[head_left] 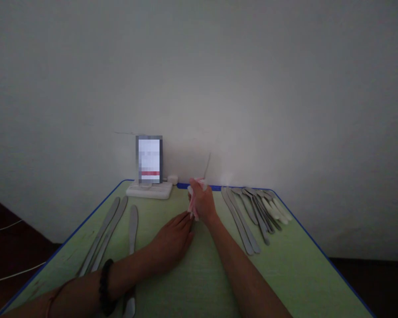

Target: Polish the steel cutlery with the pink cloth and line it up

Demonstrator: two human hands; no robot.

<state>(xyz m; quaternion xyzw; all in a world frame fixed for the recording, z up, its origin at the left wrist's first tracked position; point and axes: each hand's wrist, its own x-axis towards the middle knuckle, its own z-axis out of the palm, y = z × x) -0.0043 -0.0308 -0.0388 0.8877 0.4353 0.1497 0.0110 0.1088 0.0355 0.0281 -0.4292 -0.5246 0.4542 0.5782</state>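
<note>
My right hand (204, 201) is closed around a crumpled pink-and-white cloth (193, 205). A thin metal blade, seen nearly edge-on, sticks up out of the cloth; it looks like a table knife (207, 165). My left hand (174, 238) lies just below, its fingers pressed together at the lower end of the cloth. The knife's handle is hidden there, apparently within the left fingers. Left of my hands lie a table knife (133, 225) partly under my forearm, and two more knives (104, 229) side by side.
On the right lie two long knives (240, 225), several spoons (258, 212) and utensils with cream handles (275, 210). A lit phone (149, 159) stands on a white base (149, 191) at the back left. The green table (199, 291) has a blue edge and meets the wall.
</note>
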